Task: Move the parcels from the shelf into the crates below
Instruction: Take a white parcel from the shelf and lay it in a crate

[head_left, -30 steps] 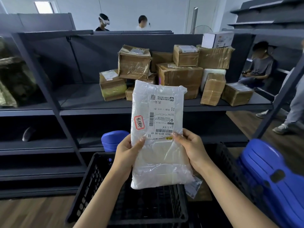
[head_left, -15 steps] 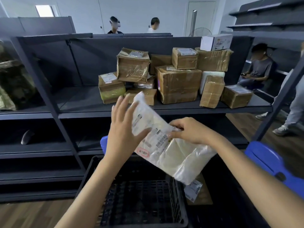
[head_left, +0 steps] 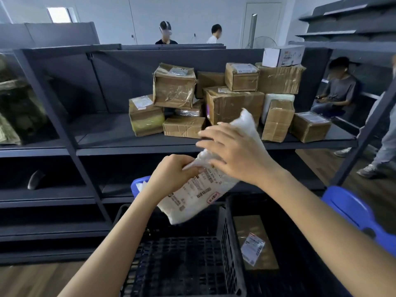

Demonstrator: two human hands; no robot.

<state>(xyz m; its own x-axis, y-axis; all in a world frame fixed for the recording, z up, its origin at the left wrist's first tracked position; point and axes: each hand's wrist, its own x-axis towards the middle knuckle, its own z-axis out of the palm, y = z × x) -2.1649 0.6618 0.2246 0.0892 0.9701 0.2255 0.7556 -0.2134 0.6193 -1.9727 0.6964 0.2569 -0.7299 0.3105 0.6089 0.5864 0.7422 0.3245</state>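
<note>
I count ten brown boxes (head_left: 233,106) on the shelf (head_left: 102,133), plus one white box (head_left: 282,55) and one white packet (head_left: 278,98). One white bag (head_left: 203,196). Two black crates (head_left: 184,264), one parcel (head_left: 255,239) inside. Two blue stools (head_left: 351,211). Four other people (head_left: 340,86).

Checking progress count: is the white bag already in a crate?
No, the left hand grips the white bag above the black crate, right hand resting on it.
</note>
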